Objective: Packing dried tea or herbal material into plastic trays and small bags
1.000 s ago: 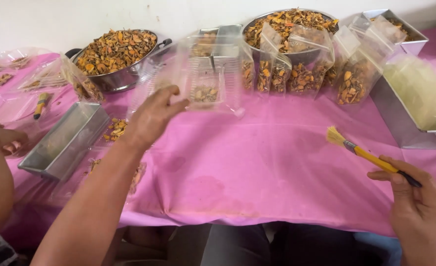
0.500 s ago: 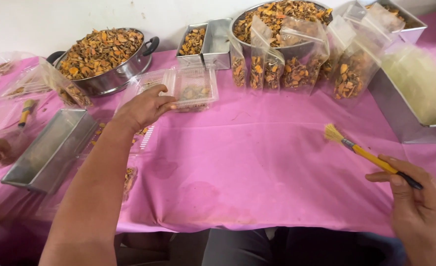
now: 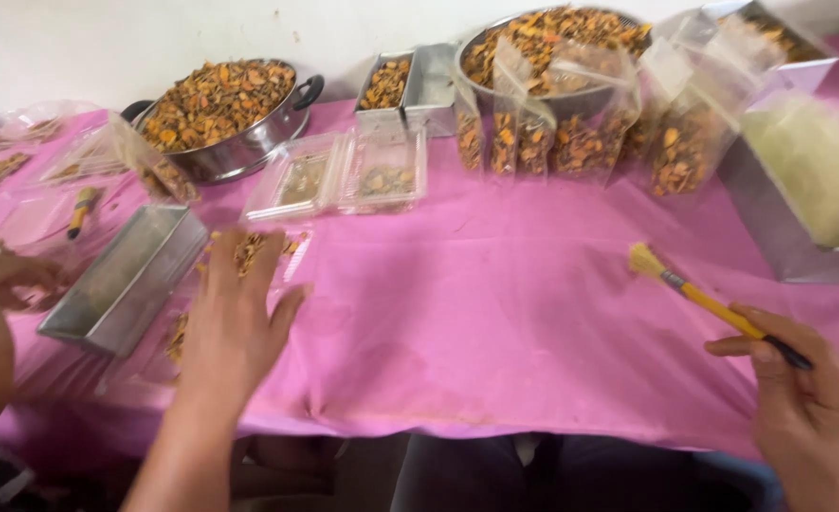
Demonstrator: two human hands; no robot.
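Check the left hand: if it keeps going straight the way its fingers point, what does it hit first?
Probably the clear plastic box lying open on the pink cloth. The left hand points up and away over a flat bag of orange bits, which it already covers. Depth is unclear.

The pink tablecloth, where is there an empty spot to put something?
The pink tablecloth is bare in the middle, between the left hand and the yellow-handled brush in the right hand. The back edge is crowded with clear snack bags and steel pots.
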